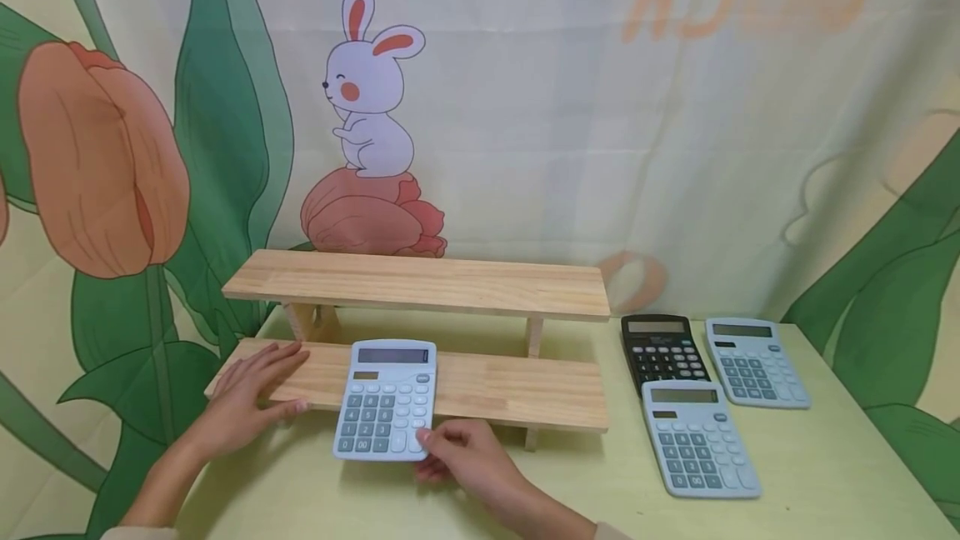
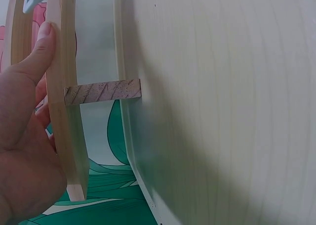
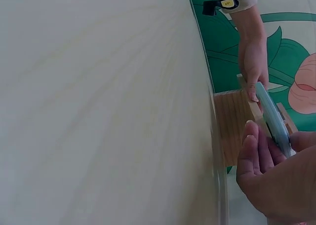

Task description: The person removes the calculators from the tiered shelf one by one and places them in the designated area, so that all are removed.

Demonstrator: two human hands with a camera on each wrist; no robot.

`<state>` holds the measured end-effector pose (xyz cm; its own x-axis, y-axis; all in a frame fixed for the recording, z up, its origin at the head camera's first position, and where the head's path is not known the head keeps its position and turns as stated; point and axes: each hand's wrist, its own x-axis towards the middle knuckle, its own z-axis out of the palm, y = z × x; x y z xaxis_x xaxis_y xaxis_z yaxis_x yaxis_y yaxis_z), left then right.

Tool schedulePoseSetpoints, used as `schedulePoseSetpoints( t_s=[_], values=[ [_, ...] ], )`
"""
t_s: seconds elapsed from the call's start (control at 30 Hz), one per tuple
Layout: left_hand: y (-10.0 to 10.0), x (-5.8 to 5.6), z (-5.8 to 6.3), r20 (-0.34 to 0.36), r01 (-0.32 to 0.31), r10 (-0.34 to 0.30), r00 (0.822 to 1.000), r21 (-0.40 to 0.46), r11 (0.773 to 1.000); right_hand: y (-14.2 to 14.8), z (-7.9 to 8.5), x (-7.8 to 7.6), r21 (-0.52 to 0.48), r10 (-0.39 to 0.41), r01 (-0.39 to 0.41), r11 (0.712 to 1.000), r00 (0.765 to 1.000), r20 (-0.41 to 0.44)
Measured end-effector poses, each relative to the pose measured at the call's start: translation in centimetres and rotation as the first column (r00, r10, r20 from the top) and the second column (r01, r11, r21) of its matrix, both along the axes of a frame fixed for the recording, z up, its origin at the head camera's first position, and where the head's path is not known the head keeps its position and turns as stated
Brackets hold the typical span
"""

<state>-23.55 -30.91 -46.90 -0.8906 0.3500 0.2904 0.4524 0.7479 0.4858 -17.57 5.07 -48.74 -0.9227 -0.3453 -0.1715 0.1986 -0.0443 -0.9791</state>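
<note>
A light blue calculator (image 1: 386,400) leans over the lower step of a two-tier wooden shelf (image 1: 517,386), its display facing up. My right hand (image 1: 480,463) pinches its lower right corner, thumb on the keys and fingers underneath. In the right wrist view, the calculator (image 3: 272,117) appears edge-on, close to the step's front edge. At the lower step's left end rests my left hand (image 1: 258,386), fingers spread over the board and thumb at the front edge. The left wrist view shows the thumb of this hand (image 2: 29,116) against the board (image 2: 66,126).
To the right on the pale table (image 1: 570,498) lie a black calculator (image 1: 660,348), a light blue one (image 1: 757,363) behind, and another light blue one (image 1: 699,440) in front, overlapping the black one. A printed curtain (image 1: 525,107) hangs behind the shelf.
</note>
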Motion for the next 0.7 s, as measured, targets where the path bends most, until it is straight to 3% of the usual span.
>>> schedulePoseSetpoints(
  t_s=[0.33,0.53,0.7],
  values=[
    [0.0,0.1,0.0,0.0,0.0,0.0,1.0,0.0,1.0,-1.0,0.2,0.0,-0.177,-0.057,0.07,0.982,0.995,0.076],
    [0.0,0.1,0.0,0.005,0.002,-0.002,1.0,0.008,1.0,-1.1,0.9,0.5,-0.133,-0.086,0.092,0.987,0.995,0.047],
    [-0.1,0.1,0.0,0.021,0.006,-0.007,1.0,0.013,1.0,0.1,1.6,0.7,-0.066,-0.053,0.053,0.996,0.999,-0.004]
  ],
)
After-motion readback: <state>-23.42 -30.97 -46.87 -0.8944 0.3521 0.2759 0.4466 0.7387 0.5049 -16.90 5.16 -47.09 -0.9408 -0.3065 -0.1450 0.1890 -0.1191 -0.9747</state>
